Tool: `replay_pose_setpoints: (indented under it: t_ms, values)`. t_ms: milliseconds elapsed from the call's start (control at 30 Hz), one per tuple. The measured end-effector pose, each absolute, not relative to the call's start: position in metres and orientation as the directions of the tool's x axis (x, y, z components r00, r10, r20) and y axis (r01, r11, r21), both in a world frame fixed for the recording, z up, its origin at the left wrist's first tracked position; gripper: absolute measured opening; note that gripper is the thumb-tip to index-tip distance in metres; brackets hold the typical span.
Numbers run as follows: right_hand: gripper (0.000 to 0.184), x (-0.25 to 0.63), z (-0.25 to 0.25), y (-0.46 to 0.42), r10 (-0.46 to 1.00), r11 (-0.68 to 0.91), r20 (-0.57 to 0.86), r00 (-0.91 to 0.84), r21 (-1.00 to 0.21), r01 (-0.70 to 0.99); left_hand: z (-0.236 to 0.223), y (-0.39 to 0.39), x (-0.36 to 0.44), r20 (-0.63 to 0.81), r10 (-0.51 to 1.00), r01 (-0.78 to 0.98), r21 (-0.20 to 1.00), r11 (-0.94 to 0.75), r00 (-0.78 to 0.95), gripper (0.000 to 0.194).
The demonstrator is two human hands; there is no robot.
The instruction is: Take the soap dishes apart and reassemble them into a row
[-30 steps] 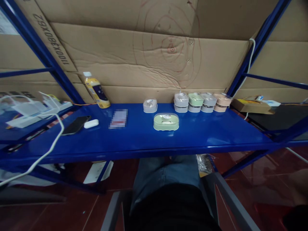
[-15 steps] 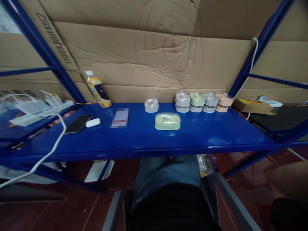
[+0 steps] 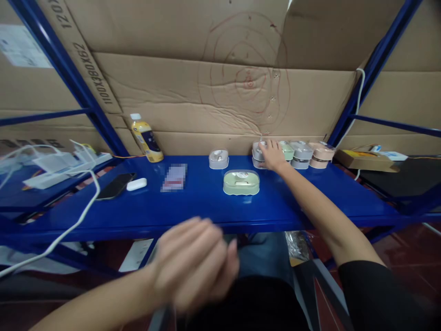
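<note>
"What's nearest?"

"The left hand (image 3: 198,264), blurred, fingers curled, by the near edge of the tabletop (image 3: 193,209). I can't tell how tightly it closes."

"Beyond it?"

"The oblong green lidded box (image 3: 241,187), standing on the tabletop."

"And the right hand (image 3: 274,156)?"

"Farther back, fingers spread over the leftmost gray stack (image 3: 257,162) of lidded boxes. Whether they grip, I can't tell. A green stack (image 3: 287,149), second gray stack (image 3: 301,154) and peach stack (image 3: 321,154) line up rightward, before cardboard (image 3: 165,99)."
</note>
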State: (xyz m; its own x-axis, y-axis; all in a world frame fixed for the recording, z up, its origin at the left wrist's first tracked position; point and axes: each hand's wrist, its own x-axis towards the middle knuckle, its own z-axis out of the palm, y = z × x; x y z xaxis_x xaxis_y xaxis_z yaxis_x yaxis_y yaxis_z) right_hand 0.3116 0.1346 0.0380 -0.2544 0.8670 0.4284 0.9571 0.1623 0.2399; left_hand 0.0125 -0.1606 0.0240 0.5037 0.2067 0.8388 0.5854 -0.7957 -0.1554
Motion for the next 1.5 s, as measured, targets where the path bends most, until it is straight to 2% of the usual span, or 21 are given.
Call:
replay_pose_setpoints:
  t_ms: [67,133,233,300,333,400,467,533,600,733,800,900,1067,1200,1300,1400,1500]
  values:
    - [0.085,0.313,0.035,0.137,0.858,0.159,0.44,-0.265,0.264,0.951,0.043,-0.095,0.038,0.811,0.297,0.651,-0.131,-0.748,0.504,0.026]
    - [0.076,0.316,0.036,0.135,0.846,0.177,0.45,-0.286,0.269,0.947,0.052,-0.032,0.059,0.767,0.468,0.747,-0.023,-0.664,0.439,0.038]
    - [0.071,0.32,0.037,0.131,0.833,0.211,0.457,-0.311,0.256,0.943,0.048,0.036,0.072,0.648,0.694,0.83,0.167,-0.532,0.314,0.036]
    - [0.068,0.323,0.035,0.131,0.822,0.234,0.471,-0.321,0.236,0.943,0.039,0.059,0.069,0.606,0.702,0.772,0.217,-0.597,0.373,0.024]
    - [0.068,0.324,0.034,0.131,0.816,0.243,0.481,-0.321,0.219,0.945,0.034,0.065,0.066,0.565,0.685,0.712,0.226,-0.665,0.46,0.039]
    - [0.069,0.327,0.031,0.132,0.802,0.267,0.506,-0.319,0.174,0.948,0.025,0.07,0.059,0.423,0.671,0.641,0.234,-0.731,0.61,0.081]
    - [0.071,0.33,0.031,0.131,0.778,0.298,0.543,-0.317,0.127,0.946,0.019,0.07,0.055,0.306,0.675,0.64,0.219,-0.737,0.672,0.1]
    - [0.071,0.332,0.033,0.127,0.744,0.335,0.587,-0.32,0.088,0.938,0.016,0.069,0.055,0.267,0.686,0.664,0.18,-0.726,0.677,0.098]
    - [0.073,0.334,0.036,0.119,0.706,0.371,0.635,-0.314,0.046,0.928,0.015,0.069,0.06,0.292,0.706,0.711,0.109,-0.694,0.645,0.088]
    - [0.078,0.335,0.041,0.102,0.635,0.413,0.73,-0.254,-0.043,0.91,0.019,0.075,0.082,0.398,0.769,0.855,-0.086,-0.511,0.5,0.073]
    - [0.08,0.335,0.041,0.096,0.615,0.415,0.759,-0.214,-0.081,0.906,0.021,0.083,0.096,0.41,0.795,0.892,-0.134,-0.431,0.446,0.066]
    - [0.081,0.335,0.037,0.094,0.625,0.412,0.759,-0.182,-0.123,0.903,0.024,0.1,0.119,0.399,0.845,0.934,-0.125,-0.335,0.356,0.06]
    - [0.079,0.335,0.032,0.096,0.663,0.412,0.722,-0.198,-0.131,0.902,0.031,0.113,0.144,0.443,0.878,0.98,-0.004,-0.199,0.18,0.062]
    - [0.079,0.335,0.034,0.095,0.668,0.436,0.716,-0.203,-0.155,0.886,0.035,0.098,0.131,0.451,0.843,0.955,-0.095,-0.281,0.293,0.052]
    - [0.08,0.334,0.038,0.086,0.658,0.485,0.721,-0.217,-0.185,0.855,0.036,0.087,0.108,0.338,0.852,0.916,-0.177,-0.36,0.401,0.044]
    - [0.082,0.337,0.038,0.06,0.634,0.604,0.703,-0.322,-0.191,0.774,0.036,0.089,0.089,0.222,0.857,0.882,-0.205,-0.425,0.465,0.049]
    - [0.083,0.343,0.031,0.023,0.626,0.696,0.632,-0.457,-0.189,0.693,0.035,0.101,0.084,0.229,0.832,0.86,-0.214,-0.463,0.505,0.047]
